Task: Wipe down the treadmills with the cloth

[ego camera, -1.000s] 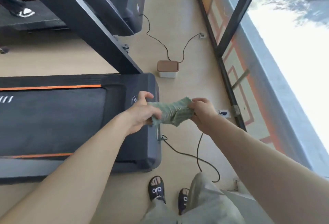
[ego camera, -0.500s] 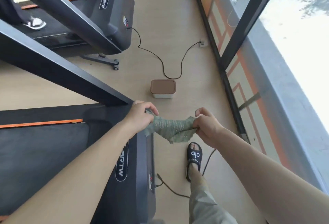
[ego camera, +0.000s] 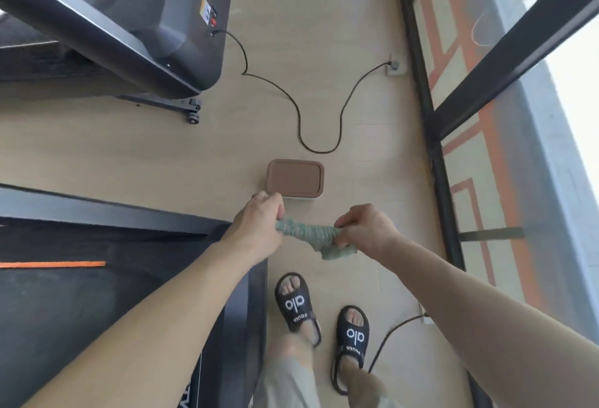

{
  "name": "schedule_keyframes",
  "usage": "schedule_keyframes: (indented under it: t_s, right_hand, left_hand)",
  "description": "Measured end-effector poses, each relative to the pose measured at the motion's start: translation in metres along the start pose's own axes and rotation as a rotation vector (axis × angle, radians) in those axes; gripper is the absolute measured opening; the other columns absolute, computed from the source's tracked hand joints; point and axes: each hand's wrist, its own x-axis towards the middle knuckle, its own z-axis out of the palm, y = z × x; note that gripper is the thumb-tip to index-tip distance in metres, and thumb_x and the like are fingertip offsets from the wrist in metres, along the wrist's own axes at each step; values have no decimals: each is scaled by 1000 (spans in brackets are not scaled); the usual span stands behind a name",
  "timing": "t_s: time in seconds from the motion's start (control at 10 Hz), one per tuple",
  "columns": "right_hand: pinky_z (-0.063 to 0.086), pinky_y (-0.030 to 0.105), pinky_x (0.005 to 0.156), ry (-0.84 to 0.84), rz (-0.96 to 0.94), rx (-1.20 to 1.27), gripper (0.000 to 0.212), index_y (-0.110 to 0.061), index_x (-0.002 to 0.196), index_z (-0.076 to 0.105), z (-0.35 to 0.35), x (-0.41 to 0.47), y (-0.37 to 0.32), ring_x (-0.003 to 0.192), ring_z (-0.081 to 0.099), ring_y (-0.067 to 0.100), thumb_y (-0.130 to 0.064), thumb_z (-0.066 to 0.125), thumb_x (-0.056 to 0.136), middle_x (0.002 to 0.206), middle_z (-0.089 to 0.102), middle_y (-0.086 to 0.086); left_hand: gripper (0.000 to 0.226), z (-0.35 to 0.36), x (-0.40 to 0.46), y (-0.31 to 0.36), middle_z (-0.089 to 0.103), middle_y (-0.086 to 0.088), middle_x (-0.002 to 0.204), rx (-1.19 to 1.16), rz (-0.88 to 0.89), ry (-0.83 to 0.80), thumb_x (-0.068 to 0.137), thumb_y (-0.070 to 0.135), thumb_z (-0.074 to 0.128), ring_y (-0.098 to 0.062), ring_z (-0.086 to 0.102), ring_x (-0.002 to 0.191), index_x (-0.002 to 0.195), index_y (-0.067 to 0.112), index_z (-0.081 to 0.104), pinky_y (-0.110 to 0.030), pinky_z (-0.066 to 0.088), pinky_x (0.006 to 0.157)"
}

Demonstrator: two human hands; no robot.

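A green cloth [ego camera: 307, 235] is stretched and twisted between my two hands in front of me. My left hand [ego camera: 261, 224] grips its left end and my right hand [ego camera: 364, 227] grips its right end, a loose corner hanging below. The near treadmill [ego camera: 81, 284], black with an orange stripe, lies under my left forearm at the lower left. A second treadmill [ego camera: 175, 28] stands at the upper left, beyond a strip of bare floor.
A brown-lidded box [ego camera: 295, 178] sits on the floor just beyond my hands. A black power cable [ego camera: 301, 128] loops from the far treadmill to a floor socket [ego camera: 394, 67]. Another cable [ego camera: 385, 342] runs by my sandalled feet [ego camera: 296, 305]. A glass wall with dark frames [ego camera: 434, 135] runs along the right.
I have stepped forward past the near treadmill's end, so the box and far treadmill look closer. My hands have drawn the cloth into a tighter twist between them.
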Motion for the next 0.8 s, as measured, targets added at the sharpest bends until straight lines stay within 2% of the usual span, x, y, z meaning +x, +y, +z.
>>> schedule_keyframes:
  t_s: [0.1, 0.2, 0.3, 0.4, 0.5, 0.6, 0.7, 0.8]
  right_hand:
    - [37, 12, 70, 71, -140, -265, 19, -10, 92, 77, 6, 61, -9, 102, 60, 18, -7, 70, 75, 111, 54, -2]
    - [44, 20, 78, 48, -107, -304, 19, -13, 94, 77, 14, 141, -22, 103, 60, 19, -18, 68, 79, 114, 60, -2]
    - [47, 27, 67, -20, 6, -155, 12, -16, 88, 72, 26, 217, -24, 85, 62, 23, -21, 67, 79, 91, 68, 2]
    - [37, 19, 51, -29, 74, 58, 9, -17, 74, 64, 41, 282, -15, 63, 48, 16, -11, 65, 80, 66, 56, -1]
    - [41, 14, 54, 4, 144, 235, 12, -10, 84, 63, 59, 350, 0, 64, 47, 17, 0, 65, 80, 73, 54, 6]
    - [47, 29, 70, -19, 203, 273, 18, -11, 101, 58, 85, 419, 21, 77, 56, 23, -3, 61, 86, 95, 59, 14]
    - [41, 30, 83, 37, 179, -74, 54, -12, 144, 32, 106, 477, 50, 111, 54, 32, -26, 53, 96, 130, 48, 15]
    - [40, 40, 96, 126, 213, -195, 65, -15, 153, 17, 108, 503, 74, 125, 47, 35, -35, 46, 99, 143, 38, 16]
  left_hand:
    - [7, -1, 57, -14, 53, -1, 107, 13, 55, -53, 95, 14, 59, -21, 50, 82, 99, 17, 54, -31, 36, 68]
    - [3, 4, 139, -42, 54, 2, 99, 21, 67, -114, 98, 17, 54, -22, 53, 83, 101, 18, 54, -31, 38, 69]
    - [6, 22, 215, -79, 49, 10, 90, -28, 4, -134, 98, 22, 55, -19, 52, 85, 93, 25, 57, -30, 38, 74]
    - [17, 50, 278, -116, 53, 7, 87, -87, -95, -175, 98, 21, 54, -21, 53, 88, 83, 29, 56, -32, 39, 74]
    - [16, 79, 335, -142, 66, 0, 88, -191, -220, -161, 98, 19, 52, -25, 61, 88, 88, 23, 65, -30, 38, 64]
    - [26, 114, 389, -161, 68, -8, 120, -263, -316, -116, 100, 21, 49, -25, 62, 106, 121, 21, 65, -27, 41, 75]
    - [65, 148, 424, -178, 31, -8, 159, -267, -381, -161, 103, 31, 48, -27, 43, 138, 159, 33, 16, -30, 36, 100]
    - [80, 173, 434, -183, 14, -5, 166, -302, -421, -219, 101, 33, 52, -24, 34, 145, 159, 41, -3, -29, 32, 106]
